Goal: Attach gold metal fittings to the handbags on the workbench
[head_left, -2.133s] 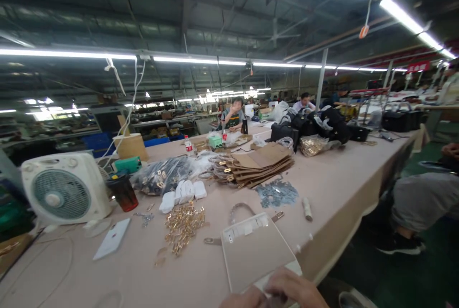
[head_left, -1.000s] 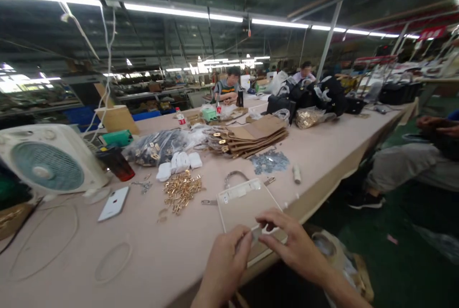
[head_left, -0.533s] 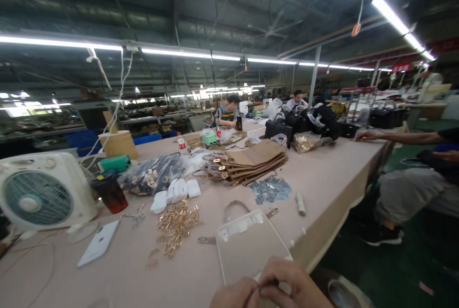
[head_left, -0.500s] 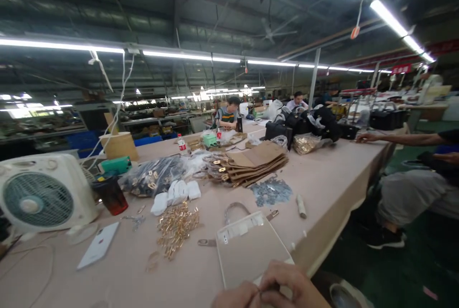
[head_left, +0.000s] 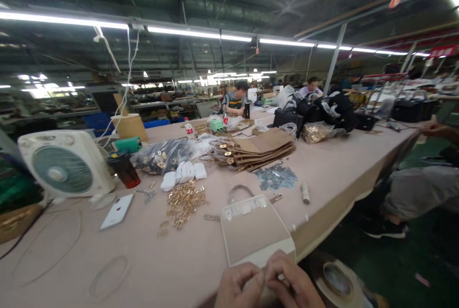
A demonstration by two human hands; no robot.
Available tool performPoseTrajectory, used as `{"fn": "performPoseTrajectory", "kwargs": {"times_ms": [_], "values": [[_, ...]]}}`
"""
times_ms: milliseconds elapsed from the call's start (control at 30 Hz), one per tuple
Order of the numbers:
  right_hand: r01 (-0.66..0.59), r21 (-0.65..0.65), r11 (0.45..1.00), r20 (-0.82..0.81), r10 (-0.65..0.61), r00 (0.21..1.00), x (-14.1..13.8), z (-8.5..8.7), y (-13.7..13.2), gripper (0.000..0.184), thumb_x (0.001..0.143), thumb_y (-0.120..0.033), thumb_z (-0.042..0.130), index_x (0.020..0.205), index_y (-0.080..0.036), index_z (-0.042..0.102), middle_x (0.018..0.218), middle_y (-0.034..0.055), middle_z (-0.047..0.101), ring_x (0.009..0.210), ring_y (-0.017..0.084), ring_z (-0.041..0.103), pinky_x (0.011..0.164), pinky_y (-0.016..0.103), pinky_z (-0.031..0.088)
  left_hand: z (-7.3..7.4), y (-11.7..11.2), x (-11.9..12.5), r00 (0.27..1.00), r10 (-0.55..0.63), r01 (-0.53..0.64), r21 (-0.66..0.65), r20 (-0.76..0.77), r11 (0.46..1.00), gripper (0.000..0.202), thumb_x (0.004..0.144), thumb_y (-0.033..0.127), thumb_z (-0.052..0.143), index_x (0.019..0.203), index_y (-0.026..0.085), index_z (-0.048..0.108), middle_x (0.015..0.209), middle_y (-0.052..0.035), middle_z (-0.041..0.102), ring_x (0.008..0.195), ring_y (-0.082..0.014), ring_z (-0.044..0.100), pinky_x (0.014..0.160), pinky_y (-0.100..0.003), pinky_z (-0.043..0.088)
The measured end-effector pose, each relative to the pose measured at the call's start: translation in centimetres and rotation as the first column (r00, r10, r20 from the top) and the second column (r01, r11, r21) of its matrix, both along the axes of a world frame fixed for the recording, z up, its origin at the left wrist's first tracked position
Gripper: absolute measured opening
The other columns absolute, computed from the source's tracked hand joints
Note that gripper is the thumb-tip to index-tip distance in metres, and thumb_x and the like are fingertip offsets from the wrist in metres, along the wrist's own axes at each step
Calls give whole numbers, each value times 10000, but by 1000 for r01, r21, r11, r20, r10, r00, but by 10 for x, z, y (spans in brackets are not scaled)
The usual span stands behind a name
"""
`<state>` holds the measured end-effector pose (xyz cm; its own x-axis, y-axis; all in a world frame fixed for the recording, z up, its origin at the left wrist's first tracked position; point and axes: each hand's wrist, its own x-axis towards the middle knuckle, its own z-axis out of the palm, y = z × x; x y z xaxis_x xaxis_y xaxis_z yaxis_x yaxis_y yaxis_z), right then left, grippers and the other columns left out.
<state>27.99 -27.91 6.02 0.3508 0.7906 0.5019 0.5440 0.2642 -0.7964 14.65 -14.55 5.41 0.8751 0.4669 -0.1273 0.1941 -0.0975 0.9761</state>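
At the bottom of the view my left hand (head_left: 239, 285) and my right hand (head_left: 291, 279) meet at the near edge of a beige bag panel (head_left: 256, 231). The fingers of both are pinched together. Whatever is between the fingertips is too small or hidden to name. The panel lies flat on the table, with a curved handle (head_left: 239, 192) at its far side and a strap with a metal end (head_left: 276, 198) sticking out. To its left is a heap of gold metal fittings (head_left: 184, 201). Thin grey metal plates (head_left: 276, 177) are spread beyond it.
A white fan (head_left: 66, 164), a dark cup (head_left: 124, 170) and a phone (head_left: 116, 212) stand or lie at left. Brown sheets (head_left: 261, 150) are stacked beyond. A tape roll (head_left: 337, 279) is below the table's right edge. Co-workers sit at the far side and right.
The view has tilted down and shifted left, so the table contents appear higher and further right. More of both hands and the tape roll now shows. The hands stay together at the panel's near edge.
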Motion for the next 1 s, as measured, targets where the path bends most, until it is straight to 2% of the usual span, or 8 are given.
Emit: {"fn": "performPoseTrajectory", "kwargs": {"times_ms": [100, 167, 300, 433, 567, 700, 833, 1000], "values": [[-6, 150, 989, 60, -3, 998, -3, 7, -6, 148, 1034, -291, 566, 905, -252, 627, 809, 23, 639, 750, 158, 641, 707, 226, 529, -4, 3, 0, 993, 109, -94, -240, 51, 966, 628, 816, 790, 592, 801, 164, 637, 503, 77, 332, 467, -81, 294, 463, -215, 212], [70, 171, 983, -6, -70, 998, 5, 14, -11, 91, 1012, -248, 600, 934, -253, 644, 845, 35, 664, 793, 171, 661, 734, 240, 546, -3, 11, -1, 975, 213, -190, -267, 61, 945, 586, 847, 753, 589, 850, 169, 626, 508, 97, 298, 458, -75, 258, 456, -210, 164], [239, 15, 971, -220, -230, 948, 41, 32, 6, 135, 958, -352, 698, 1001, -224, 690, 859, 40, 685, 783, 180, 652, 704, 258, 543, 3, 31, 3, 969, 228, -226, -30, 94, 974, 440, 951, 584, 558, 891, 164, 676, 540, 68, 428, 516, -99, 398, 517, -208, 300], [37, -147, 988, -285, -78, 955, 73, 40, 68, 314, 884, -489, 754, 991, -196, 723, 828, 22, 686, 790, 171, 618, 735, 277, 521, -3, 42, 22, 990, 103, -124, 243, 94, 962, 352, 997, 428, 510, 901, 171, 730, 592, 32, 581, 585, -123, 539, 627, -227, 399], [-102, -230, 968, -280, 34, 959, 82, 20, 136, 367, 838, -543, 754, 950, -193, 749, 1048, 74, 728, 983, 218, 649, 880, 345, 520, -24, 44, 36, 994, 86, -102, 322, 64, 941, 327, 1002, 358, 493, 862, 174, 723, 601, 24, 625, 578, -127, 565, 614, -225, 392], [-69, -310, 948, -161, 19, 987, 84, -17, 179, 328, 838, -521, 726, 872, -198, 772, 1367, 135, 645, 1269, 287, 588, 1103, 456, 427, -37, 43, 36, 994, 70, -96, 373, 82, 923, 310, 1012, 326, 489, 848, 187, 712, 601, 30, 629, 575, -120, 561, 604, -216, 379], [9, -345, 938, -44, -26, 999, 83, -43, 196, 255, 866, -438, 688, 839, -199, 771, 1369, 136, 641, 1301, 283, 570, 1191, 495, 332, -38, 42, 32, 994, 42, -81, 431, 98, 899, 296, 1024, 308, 485, 896, 205, 731, 636, 28, 654, 585, -114, 574, 620, -209, 384], [60, -365, 929, 26, -54, 998, 77, -52, 201, 171, 860, -332, 679, 818, -197, 775, 1380, 132, 622, 1301, 278, 560, 1194, 493, 328, -39, 42, 30, 996, 9, -56, 536, 91, 843, 259, 1017, 285, 506, 938, 241, 748, 764, 9, 740, 669, -128, 631, 637, -216, 375]]}}
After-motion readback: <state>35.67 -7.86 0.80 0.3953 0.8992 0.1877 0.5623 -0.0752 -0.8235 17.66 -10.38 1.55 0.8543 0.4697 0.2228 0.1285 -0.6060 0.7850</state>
